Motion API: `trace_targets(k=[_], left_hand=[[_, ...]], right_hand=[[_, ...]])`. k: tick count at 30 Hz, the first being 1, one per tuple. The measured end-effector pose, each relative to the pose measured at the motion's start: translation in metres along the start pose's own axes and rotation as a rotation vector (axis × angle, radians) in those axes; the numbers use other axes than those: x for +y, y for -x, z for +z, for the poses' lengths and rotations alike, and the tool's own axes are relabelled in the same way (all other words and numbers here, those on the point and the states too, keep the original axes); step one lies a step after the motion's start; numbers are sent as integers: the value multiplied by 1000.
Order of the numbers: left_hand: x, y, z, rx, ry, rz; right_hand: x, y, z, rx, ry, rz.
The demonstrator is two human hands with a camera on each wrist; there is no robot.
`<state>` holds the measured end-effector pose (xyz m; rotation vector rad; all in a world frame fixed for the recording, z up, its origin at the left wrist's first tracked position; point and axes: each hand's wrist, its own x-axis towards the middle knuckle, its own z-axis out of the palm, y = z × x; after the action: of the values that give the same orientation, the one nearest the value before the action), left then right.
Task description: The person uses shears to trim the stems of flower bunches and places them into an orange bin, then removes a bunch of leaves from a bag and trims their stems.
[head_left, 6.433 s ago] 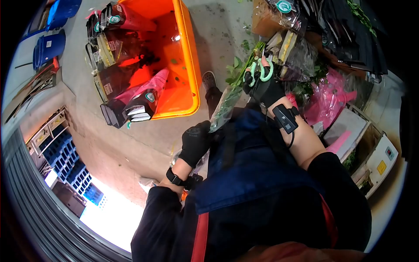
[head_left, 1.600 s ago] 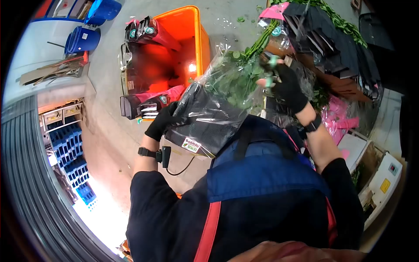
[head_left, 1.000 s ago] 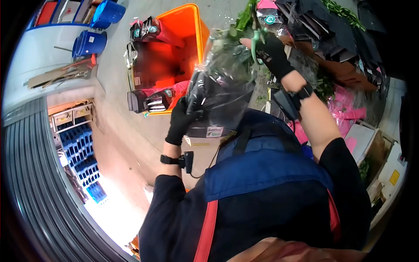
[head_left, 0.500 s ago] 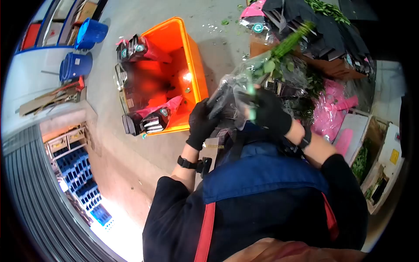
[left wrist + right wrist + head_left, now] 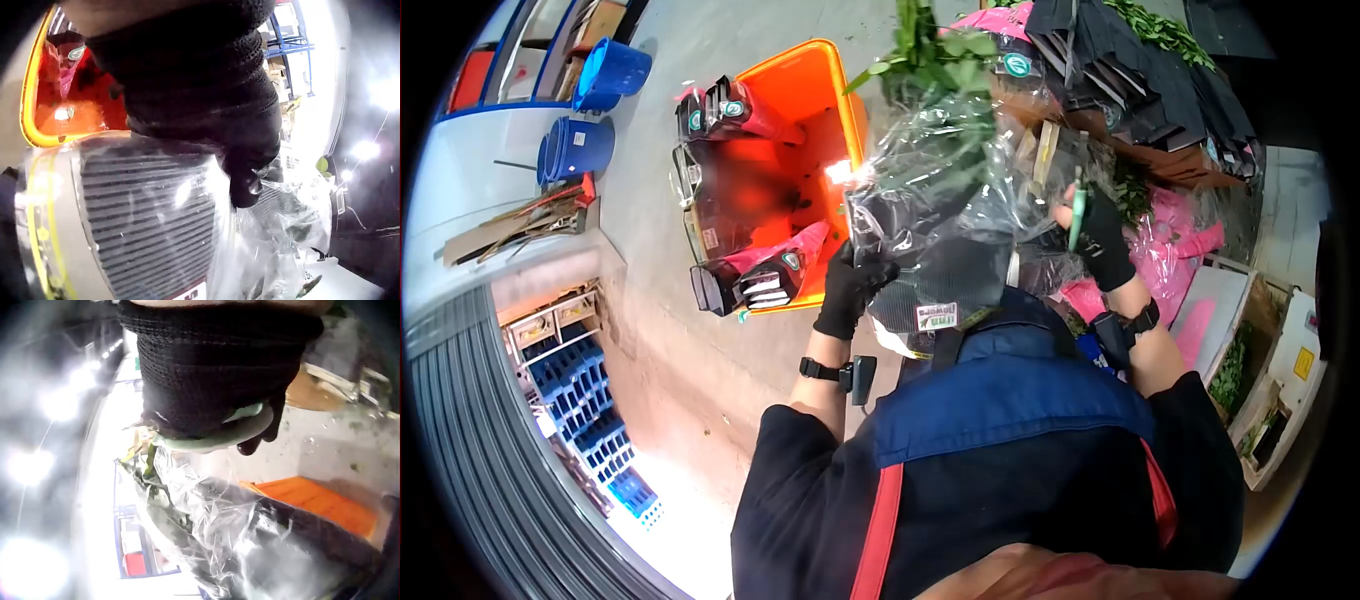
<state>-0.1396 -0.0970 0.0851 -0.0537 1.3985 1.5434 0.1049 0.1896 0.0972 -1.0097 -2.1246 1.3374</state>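
My left hand (image 5: 855, 288), in a black glove, grips the left edge of a clear wrapped bouquet sleeve (image 5: 950, 275) with a dark ribbed lower part and a label. Green leafy stems (image 5: 930, 60) stick out of its far end. In the left wrist view the gloved left hand (image 5: 200, 94) pinches the film beside the ribbed panel (image 5: 150, 212). To the right of the sleeve my right hand (image 5: 1102, 238) holds mint-green scissors (image 5: 1078, 215). The right wrist view has the scissor handle (image 5: 219, 437) under the right hand (image 5: 219, 375), close to the crinkled film (image 5: 219, 519).
An orange tub (image 5: 845, 110) with wrapped bunches (image 5: 770, 280) along its side stands at the left. Black sleeves (image 5: 1140, 80) are heaped at the far right, above pink wrapping (image 5: 1165, 250). Blue bins (image 5: 578, 150) stand far left, and a white box (image 5: 1280, 390) at the right.
The sleeve has turned to face up, spread flatter, with its stems swung from the right to the far side. My right hand has moved right, away from the film, with the scissors.
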Motion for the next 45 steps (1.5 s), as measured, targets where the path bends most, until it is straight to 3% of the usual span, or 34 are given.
trace_targets(k=[1,2,4,6,8,9,10,12,13,14,16,17,18,19,20,22,24,25,26,28,30,31,34,35,38,39,43,45], left_hand=[[3,1,3,-27,2,-12],[4,1,5,-8,-6,1],[8,1,10,23,-27,29],[18,5,17,37,36,33],[16,-3,11,-10,101,66],[10,-10,7,-2,-252,27],[4,-14,-1,-51,-325,102],[23,-4,15,-75,-313,49],[29,-4,16,-78,-247,19],[35,-5,17,-82,-182,-8],[42,-13,17,-103,-137,-21],[40,-18,15,-117,-157,-19],[35,-20,12,-128,-177,-24],[31,-24,11,-172,-231,8],[28,-28,11,-183,-277,10],[24,-35,14,-224,-367,21],[36,-29,27,-229,-518,40],[36,-27,29,-215,-546,104],[34,-24,29,-199,-572,167],[34,-17,26,-180,-543,174],[36,-6,24,-172,-554,156],[35,-1,23,-159,-618,180],[27,8,14,-172,-813,194],[22,13,18,-164,-739,181],[9,22,20,-183,-986,198],[4,25,23,-190,-967,163],[-4,38,58,-302,-1214,334],[-21,38,54,-298,-1211,262]], right_hand=[[1,-9,4,-64,20,54],[-7,-14,13,49,-79,18],[8,-26,12,-32,-298,294],[73,-3,25,-483,171,-60],[115,38,46,-813,577,-507],[127,64,56,-945,689,-726],[129,78,63,-1060,546,-856],[107,61,50,-1128,237,-730],[102,50,41,-1003,367,-865],[114,51,48,-797,188,-157],[102,25,31,-399,-498,390],[85,10,22,-105,-825,525],[80,-6,5,-18,-646,414],[36,-21,-3,90,-592,411],[52,-38,-4,168,-708,326],[-7,-61,-30,238,-465,117],[-37,-70,-59,162,-201,69],[-39,-69,-69,68,-291,168],[-38,-63,-79,-47,-358,299],[-7,-51,-87,-113,-228,375],[65,-28,-92,51,150,109],[72,-17,-91,125,337,-20],[81,11,-109,212,548,-159],[86,19,-114,175,745,-42],[97,32,-116,110,827,7],[98,33,-116,30,897,136],[102,45,-115,-151,931,269],[114,49,-115,-233,979,345]])
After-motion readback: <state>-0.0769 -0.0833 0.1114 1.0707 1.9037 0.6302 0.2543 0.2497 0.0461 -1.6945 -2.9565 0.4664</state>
